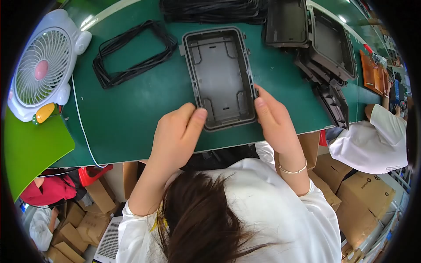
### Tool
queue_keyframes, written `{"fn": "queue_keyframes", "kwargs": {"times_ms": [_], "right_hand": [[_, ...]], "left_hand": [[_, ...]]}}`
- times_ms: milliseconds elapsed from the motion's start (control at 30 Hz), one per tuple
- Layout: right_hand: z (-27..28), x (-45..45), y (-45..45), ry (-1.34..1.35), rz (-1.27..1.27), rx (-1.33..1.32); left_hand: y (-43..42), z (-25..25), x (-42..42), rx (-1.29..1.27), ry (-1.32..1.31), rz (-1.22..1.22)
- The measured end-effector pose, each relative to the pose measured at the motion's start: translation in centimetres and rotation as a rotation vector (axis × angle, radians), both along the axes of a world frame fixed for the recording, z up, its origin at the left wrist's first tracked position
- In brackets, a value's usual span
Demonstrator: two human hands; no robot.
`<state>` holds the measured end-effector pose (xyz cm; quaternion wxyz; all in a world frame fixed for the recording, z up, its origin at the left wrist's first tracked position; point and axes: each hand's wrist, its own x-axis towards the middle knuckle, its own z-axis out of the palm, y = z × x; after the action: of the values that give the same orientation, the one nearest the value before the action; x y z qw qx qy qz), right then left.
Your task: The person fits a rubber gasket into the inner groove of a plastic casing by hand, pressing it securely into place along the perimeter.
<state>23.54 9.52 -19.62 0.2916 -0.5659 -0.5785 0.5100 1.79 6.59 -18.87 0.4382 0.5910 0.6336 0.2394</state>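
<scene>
A dark grey rectangular plastic box (pixel 217 79), its open side up, lies over the green table between my hands. My left hand (pixel 177 131) grips its lower left edge, thumb on the rim. On the lower right edge my right hand (pixel 274 118) holds the same box, with the thumb against the side and the other fingers mostly hidden. A thin black seal seems to run along the box rim. To the left lies a loose bundle of black rectangular rings (pixel 107 50). More black rings (pixel 210 11) are piled beyond the box.
A white fan (pixel 44 63) stands at the left by a green board (pixel 35 147). Several grey boxes (pixel 333 44) are stacked at the right, near an orange-brown tray (pixel 372 74). Co-workers in white (pixel 372 140) and red (pixel 48 188) sit nearby. Cardboard cartons (pixel 364 201) fill the floor.
</scene>
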Motion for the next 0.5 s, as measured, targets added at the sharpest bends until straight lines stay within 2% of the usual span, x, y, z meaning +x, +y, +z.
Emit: {"fn": "queue_keyframes", "kwargs": {"times_ms": [33,167,267,333,400,500], "right_hand": [[0.3,0.0,-0.3,-0.078,0.057,0.027],[-0.1,-0.4,-0.4,-0.244,0.107,0.115],[-0.7,-0.1,-0.7,-0.130,0.044,-0.032],[-0.8,0.4,-0.8,-0.026,-0.040,-0.014],[-0.7,0.2,-1.1,-0.051,-0.050,0.010],[-0.5,-0.5,-1.6,-0.243,0.017,0.098]], "left_hand": [[-0.4,0.1,0.0,-0.002,0.053,-0.037],[-0.9,-1.1,0.2,-0.183,-0.276,0.078],[-1.1,-1.5,0.2,-0.261,-0.424,0.135],[-1.2,-0.9,0.2,-0.295,-0.508,0.179],[-1.4,-1.3,0.4,-0.231,-0.439,0.146],[-1.7,-1.9,1.0,-0.126,-0.317,0.107]]}}
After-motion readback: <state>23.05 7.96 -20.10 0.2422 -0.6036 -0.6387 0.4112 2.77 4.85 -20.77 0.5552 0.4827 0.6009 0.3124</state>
